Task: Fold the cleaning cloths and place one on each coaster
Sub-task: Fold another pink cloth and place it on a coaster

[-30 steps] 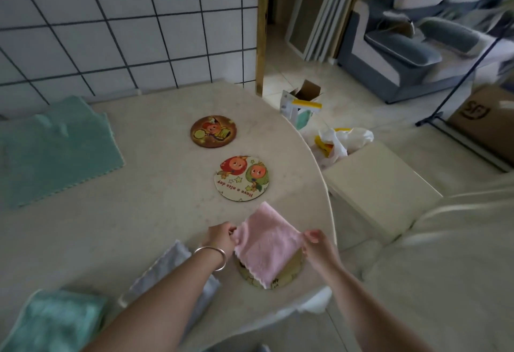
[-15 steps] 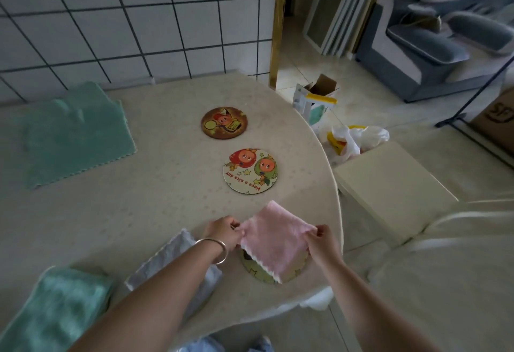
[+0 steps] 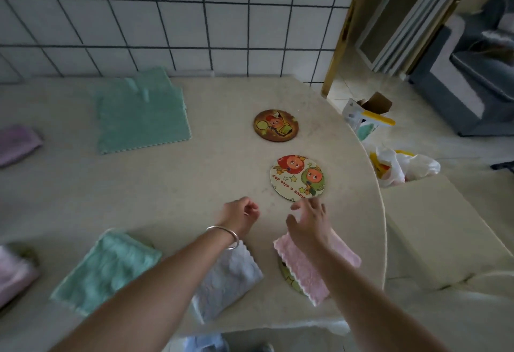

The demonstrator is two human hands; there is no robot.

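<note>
A folded pink cloth (image 3: 311, 262) lies on the nearest coaster (image 3: 289, 278), which shows only at its left rim. My right hand (image 3: 310, 222) hovers over the cloth's far end with fingers spread, holding nothing. My left hand (image 3: 240, 214), loosely curled and empty, is over bare table to the left. Two bare coasters lie beyond: a cream one (image 3: 297, 178) and a brown one (image 3: 276, 125). A folded white cloth (image 3: 228, 276) and a folded green cloth (image 3: 108, 268) lie under and left of my left forearm. An unfolded green cloth (image 3: 141, 112) lies at the back.
The beige table (image 3: 194, 179) curves away on the right, with a tiled wall behind. Purple (image 3: 16, 143) and pink (image 3: 14, 274) cloths sit at the left edge. On the floor to the right are a cardboard box (image 3: 367, 112), plastic bags (image 3: 403, 167) and a cream stool (image 3: 445, 229).
Both hands have let go of the pink cloth, which now rests on the near coaster. The hands moved forward over the table, and the view shifted left and down.
</note>
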